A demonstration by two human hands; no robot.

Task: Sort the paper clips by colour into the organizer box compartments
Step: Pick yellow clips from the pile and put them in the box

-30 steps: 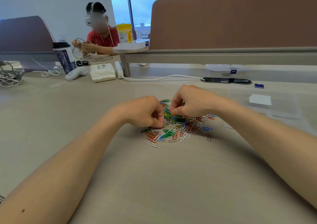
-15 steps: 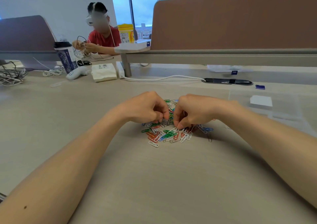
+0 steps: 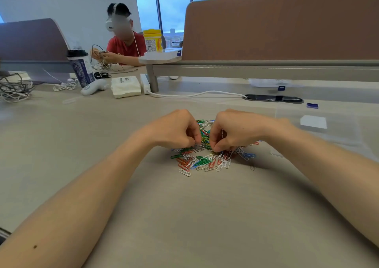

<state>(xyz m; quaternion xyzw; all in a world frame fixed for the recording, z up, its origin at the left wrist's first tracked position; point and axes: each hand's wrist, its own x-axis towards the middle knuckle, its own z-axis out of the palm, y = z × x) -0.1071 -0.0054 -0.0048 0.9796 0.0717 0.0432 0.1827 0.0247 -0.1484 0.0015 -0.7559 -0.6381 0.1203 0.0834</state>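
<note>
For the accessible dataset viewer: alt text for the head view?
A bare left hand and right hand, fingers curled, pick at a heap of mixed-colour wire paper clips on a beige desk. A clear plastic box lies to the right; another person sits at far left.

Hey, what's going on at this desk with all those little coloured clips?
A person is working with both bare hands in a heap of paper clips on the desk. The left hand and right hand are curled, fingertips down in the heap, apparently pinching clips out. The colours lie all mixed together. A clear plastic box lies to the right, too faint to see inside.
</note>
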